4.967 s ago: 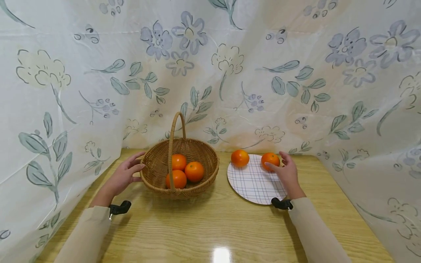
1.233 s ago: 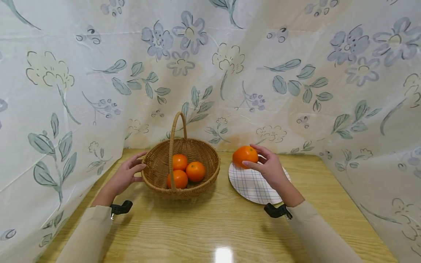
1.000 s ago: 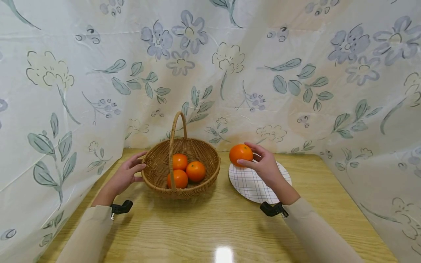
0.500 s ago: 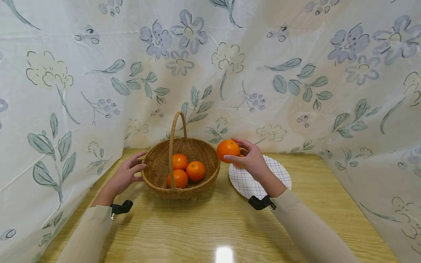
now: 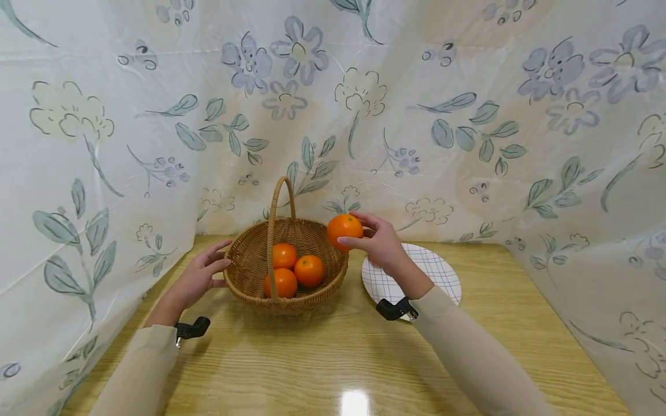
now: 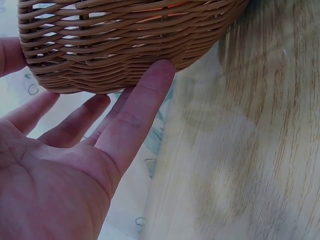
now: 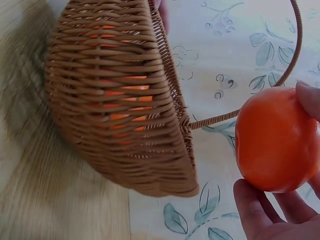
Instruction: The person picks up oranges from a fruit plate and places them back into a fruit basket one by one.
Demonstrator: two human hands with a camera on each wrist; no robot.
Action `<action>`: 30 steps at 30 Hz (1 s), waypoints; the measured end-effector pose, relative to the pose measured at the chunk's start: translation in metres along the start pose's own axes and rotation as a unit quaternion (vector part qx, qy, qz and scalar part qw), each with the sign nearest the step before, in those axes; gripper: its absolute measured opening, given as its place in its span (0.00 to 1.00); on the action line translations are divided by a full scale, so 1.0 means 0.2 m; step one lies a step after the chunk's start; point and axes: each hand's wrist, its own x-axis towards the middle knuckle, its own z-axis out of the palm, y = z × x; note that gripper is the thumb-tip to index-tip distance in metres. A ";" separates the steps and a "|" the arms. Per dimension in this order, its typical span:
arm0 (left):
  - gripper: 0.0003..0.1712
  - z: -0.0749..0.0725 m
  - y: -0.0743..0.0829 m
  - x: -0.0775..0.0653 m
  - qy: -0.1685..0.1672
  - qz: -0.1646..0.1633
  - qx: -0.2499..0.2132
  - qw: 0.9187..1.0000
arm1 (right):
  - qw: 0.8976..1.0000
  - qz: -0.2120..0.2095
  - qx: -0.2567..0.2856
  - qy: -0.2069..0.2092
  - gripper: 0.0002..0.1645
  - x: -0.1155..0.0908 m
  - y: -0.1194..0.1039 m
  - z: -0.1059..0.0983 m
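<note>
An orange (image 5: 344,231) is held between the thumb and fingers of my right hand (image 5: 382,245), raised beside the right rim of a wicker basket (image 5: 312,297). In the right wrist view this orange (image 7: 277,140) is close to the basket's rim, with the thumb above and fingertips beneath. Three more oranges (image 5: 309,271) lie inside the basket under its arched handle (image 5: 271,248). At the basket's left side, my left hand (image 5: 200,271) touches the woven wall with extended, spread fingers; the left wrist view shows its fingertips against the weave (image 6: 125,55).
A round white checked plate (image 5: 432,271) lies on the wooden table (image 5: 291,358) right of the basket, partly covered by my right hand and forearm. Another orange on it is almost wholly hidden behind that hand. Floral cloth (image 5: 359,144) hangs behind and at both sides.
My right hand has taken the right-hand orange from the plate and carried it leftward and up to the basket's rim. The left hand and the basket have stayed in place.
</note>
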 end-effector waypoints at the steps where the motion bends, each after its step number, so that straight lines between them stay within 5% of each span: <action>1: 0.37 0.00 0.00 0.00 0.000 0.000 0.000 1.000 | 1.000 -0.001 0.002 -0.002 0.42 0.01 0.00 0.01; 30: 0.37 0.01 -0.01 -0.02 0.003 0.004 -0.003 1.000 | 0.997 0.003 -0.069 -0.022 0.43 0.26 -0.10 0.26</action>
